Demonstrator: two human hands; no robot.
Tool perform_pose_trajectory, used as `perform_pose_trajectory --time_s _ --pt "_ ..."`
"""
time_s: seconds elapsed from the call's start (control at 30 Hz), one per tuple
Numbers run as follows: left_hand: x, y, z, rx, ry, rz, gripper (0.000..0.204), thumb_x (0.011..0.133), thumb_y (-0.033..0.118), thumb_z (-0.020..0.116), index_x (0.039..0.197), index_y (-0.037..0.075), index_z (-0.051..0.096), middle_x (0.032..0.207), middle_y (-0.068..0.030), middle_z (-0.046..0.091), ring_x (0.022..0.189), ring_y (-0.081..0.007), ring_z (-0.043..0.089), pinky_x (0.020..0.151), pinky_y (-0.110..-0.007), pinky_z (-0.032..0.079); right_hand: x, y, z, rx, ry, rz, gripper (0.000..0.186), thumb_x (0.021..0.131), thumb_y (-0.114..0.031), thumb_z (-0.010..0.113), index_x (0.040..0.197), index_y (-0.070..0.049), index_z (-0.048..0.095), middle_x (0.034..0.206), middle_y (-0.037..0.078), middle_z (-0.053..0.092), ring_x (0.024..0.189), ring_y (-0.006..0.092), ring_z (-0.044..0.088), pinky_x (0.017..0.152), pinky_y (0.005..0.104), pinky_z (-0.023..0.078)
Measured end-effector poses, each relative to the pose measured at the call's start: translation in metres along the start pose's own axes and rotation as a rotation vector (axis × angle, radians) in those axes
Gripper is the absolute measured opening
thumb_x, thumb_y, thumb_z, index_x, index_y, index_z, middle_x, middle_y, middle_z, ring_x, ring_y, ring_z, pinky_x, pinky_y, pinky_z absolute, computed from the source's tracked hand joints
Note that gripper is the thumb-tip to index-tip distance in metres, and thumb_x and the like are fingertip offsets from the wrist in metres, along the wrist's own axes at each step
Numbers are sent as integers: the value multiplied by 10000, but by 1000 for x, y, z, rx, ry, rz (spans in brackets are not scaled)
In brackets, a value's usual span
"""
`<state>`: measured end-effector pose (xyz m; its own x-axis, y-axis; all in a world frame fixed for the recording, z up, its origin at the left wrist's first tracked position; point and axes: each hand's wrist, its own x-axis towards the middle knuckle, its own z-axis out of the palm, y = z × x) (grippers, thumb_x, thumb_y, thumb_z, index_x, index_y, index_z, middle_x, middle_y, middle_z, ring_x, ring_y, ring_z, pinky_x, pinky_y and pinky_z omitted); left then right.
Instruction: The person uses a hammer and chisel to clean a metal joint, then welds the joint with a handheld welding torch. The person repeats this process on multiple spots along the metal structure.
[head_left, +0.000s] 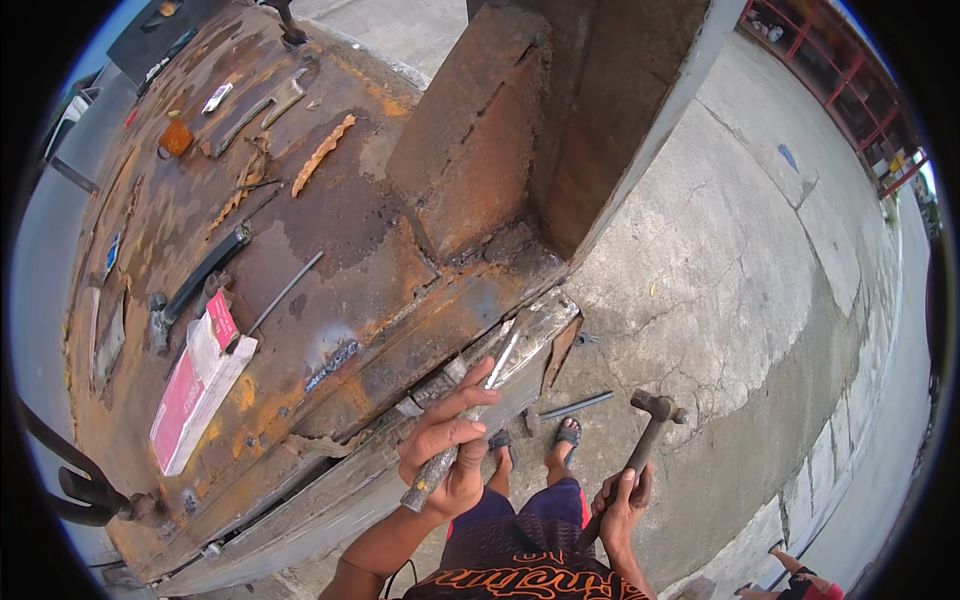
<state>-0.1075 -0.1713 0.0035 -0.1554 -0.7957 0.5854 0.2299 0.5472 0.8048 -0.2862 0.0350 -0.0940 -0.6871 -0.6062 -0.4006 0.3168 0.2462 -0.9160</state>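
Observation:
My left hand (450, 440) grips a worn metal chisel (428, 478), angled up toward the edge of a rusty steel plate (360, 130); its tip is at a pale metal strip (540, 322) along that edge. My right hand (618, 510) holds a hammer (655, 408) by the handle, head up, over the concrete beside the plate. On the plate lie a pink-and-white cardboard box (190, 405), a thin rod (285, 293), a dark-handled tool (205, 275) and several rusty scraps (320, 155). An upright steel beam with a gusset (470, 150) rises from the plate.
Cracked concrete (720, 300) spreads to the right, with a metal bar (575, 406) near my feet. A red metal rack (835, 90) stands at upper right. Another person (805, 585) is partly visible at lower right. Dark metal fittings (85, 490) stick up at the left.

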Motion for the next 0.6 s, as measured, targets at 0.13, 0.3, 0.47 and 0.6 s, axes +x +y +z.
perform_pose_trajectory --time_s 0.13,0.3,0.47,0.6 --pt "-39 2 12 -132 -91 -200 187 997 161 626 1098 34 534 1134 -278 679 1211 -508 601 1051 -634 456 16 27 -13 -103 33 69 416 1089 -366 472 1439 -173 356 646 25 439 422 106 437 376 265 382" --pt "-87 -28 9 -406 -266 -424 124 945 -42 618 1059 -40 572 1218 -302 634 1273 -564 531 1130 -764 246 45 64 -19 -117 128 237 487 1031 -264 610 1436 -104 391 771 66 596 586 170 550 528 337 476" --pt "-84 -22 29 -251 -8 -291 190 990 38 620 1161 -38 589 1137 -185 667 1045 -352 684 998 -573 529 35 43 -5 -139 98 162 384 1083 -383 484 1339 -118 376 637 28 445 417 108 441 362 259 367" --pt "-50 10 11 -137 -104 -291 226 992 181 639 1130 38 530 1107 -279 698 1192 -487 624 1073 -598 433 22 6 8 -90 42 56 311 1088 -391 464 1244 -127 412 647 27 439 418 109 433 368 270 371"
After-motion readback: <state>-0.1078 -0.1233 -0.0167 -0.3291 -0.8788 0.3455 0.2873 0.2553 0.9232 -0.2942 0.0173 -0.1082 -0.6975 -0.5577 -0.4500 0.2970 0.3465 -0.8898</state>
